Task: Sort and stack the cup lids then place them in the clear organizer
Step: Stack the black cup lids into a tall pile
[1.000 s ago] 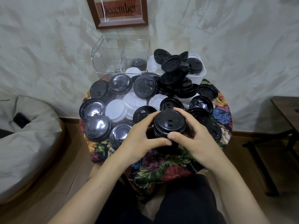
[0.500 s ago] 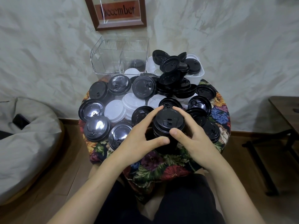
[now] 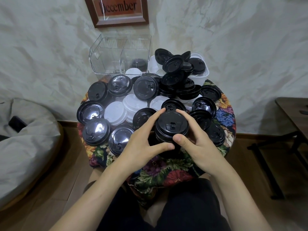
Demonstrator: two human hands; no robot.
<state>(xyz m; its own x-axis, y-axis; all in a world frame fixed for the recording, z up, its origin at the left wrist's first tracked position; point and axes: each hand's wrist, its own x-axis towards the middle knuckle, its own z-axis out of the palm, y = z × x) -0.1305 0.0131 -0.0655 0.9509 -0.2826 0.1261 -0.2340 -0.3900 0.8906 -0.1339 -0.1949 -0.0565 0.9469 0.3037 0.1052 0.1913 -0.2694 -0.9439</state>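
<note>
While both thumbs shift nearer along its front edge, stack of black lids (image 3: 172, 129): gripped between left hand (image 3: 141, 144) and right hand (image 3: 200, 144), above tabletop (image 3: 166, 169); squaring continues; clear organizer (image 3: 120, 55) awaits behind.

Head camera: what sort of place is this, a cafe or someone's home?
Probably a room in a home, not a cafe counter: a small round table under a floral cloth, a grey beanbag on the wooden floor, and a framed "December" sign on the wall.

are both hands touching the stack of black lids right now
Touching. The head view shows the left hand and right hand wrapped around the stack of black lids, thumbs pressed on its near side.
</note>
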